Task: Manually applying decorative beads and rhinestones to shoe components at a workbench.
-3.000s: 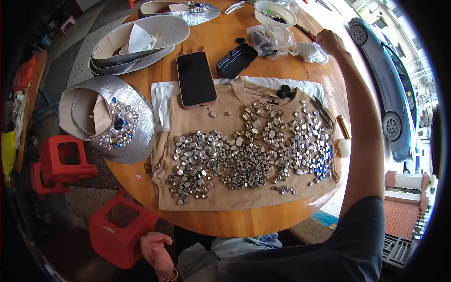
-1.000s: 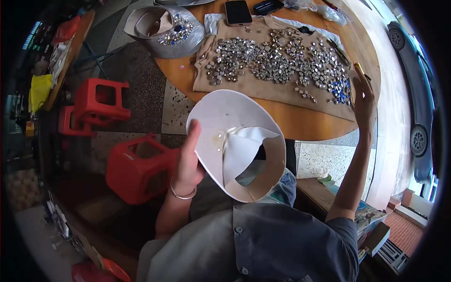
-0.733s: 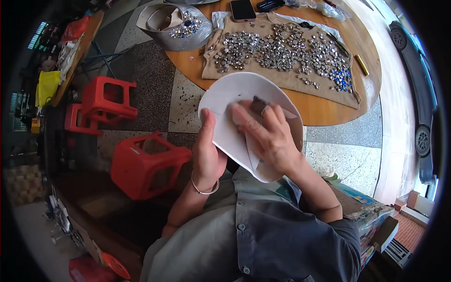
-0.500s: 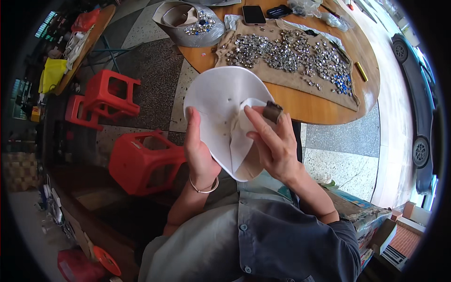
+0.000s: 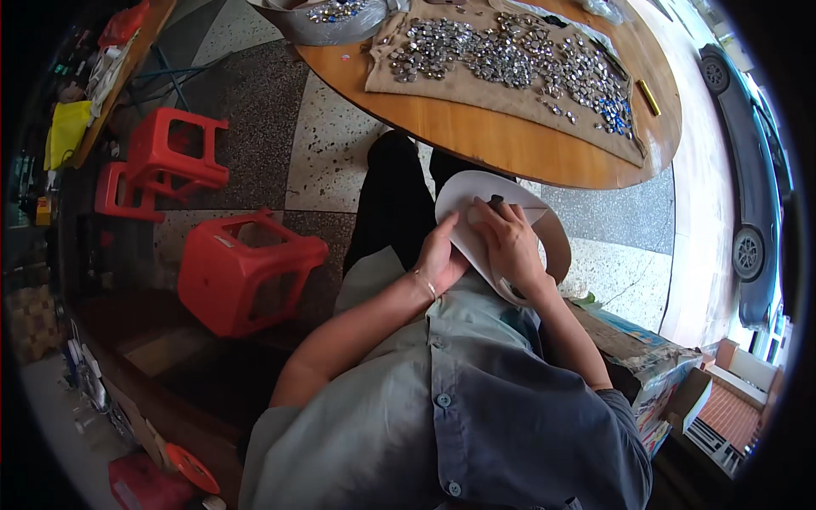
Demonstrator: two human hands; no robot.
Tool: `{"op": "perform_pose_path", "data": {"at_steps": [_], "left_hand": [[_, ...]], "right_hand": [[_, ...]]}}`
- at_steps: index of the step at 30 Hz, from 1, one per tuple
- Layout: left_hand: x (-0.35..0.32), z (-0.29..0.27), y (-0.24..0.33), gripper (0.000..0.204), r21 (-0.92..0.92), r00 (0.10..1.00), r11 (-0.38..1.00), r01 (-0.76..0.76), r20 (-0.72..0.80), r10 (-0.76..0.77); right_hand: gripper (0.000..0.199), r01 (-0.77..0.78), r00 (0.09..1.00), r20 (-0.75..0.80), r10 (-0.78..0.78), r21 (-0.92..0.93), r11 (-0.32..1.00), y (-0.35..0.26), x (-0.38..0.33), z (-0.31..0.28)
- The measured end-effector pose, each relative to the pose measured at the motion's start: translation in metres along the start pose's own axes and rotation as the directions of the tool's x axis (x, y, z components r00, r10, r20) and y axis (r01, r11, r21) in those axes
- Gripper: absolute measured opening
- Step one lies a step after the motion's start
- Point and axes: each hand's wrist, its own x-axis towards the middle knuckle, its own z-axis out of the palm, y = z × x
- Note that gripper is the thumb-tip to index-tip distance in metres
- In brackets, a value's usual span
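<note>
- From where I stand, the white visor [image 5: 455, 195] is off the round wooden table [image 5: 476, 138], held between its near edge and the person's shirt; my guess is that keeping it this close steadies it.
- The left hand [image 5: 440, 257] is clamped on the visor's rim, thumb lying on the inner face, the other fingers mostly hidden beneath; that looks like a brace, so the piece won't swing when pressed.
- The right hand [image 5: 510, 245] reaches into the visor's hollow, fingers bent and close together, with a small dark piece [image 5: 495, 201] poking out at their tips. I can't tell how tightly they pinch it.
- On the table's near half a tan knit garment [image 5: 476, 99] lies spread, probably because its nap stops the loose silver stones [image 5: 510, 70] rolling off the wood.
- The blue stones [image 5: 614, 115] sit together towards the table's right side, which suggests sorting by colour.
- A gold tube [image 5: 649, 98] lies by the table's right edge, seemingly parked within easy reach.
- A silver visor [image 5: 340, 32] bearing stones rests at the table's left edge, perhaps set aside there to keep its decoration unbumped.
</note>
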Motion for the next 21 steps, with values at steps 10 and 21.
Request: {"op": "perform_pose_path", "data": {"at_steps": [10, 21], "left_hand": [[0.036, 0.005, -0.017, 0.038, 0.379, 0.963, 0.897, -0.226, -0.050, 0.264], [0.045, -0.001, -0.007, 0.030, 0.515, 0.914, 0.793, -0.324, -0.048, 0.404]], "right_hand": [[0.045, -0.168, 0.948, -0.284, 0.142, -0.073, 0.983, 0.034, 0.009, 0.030], [0.045, -0.136, 0.972, -0.184, 0.149, 0.080, 0.987, 0.016, -0.009, 0.037]]}}
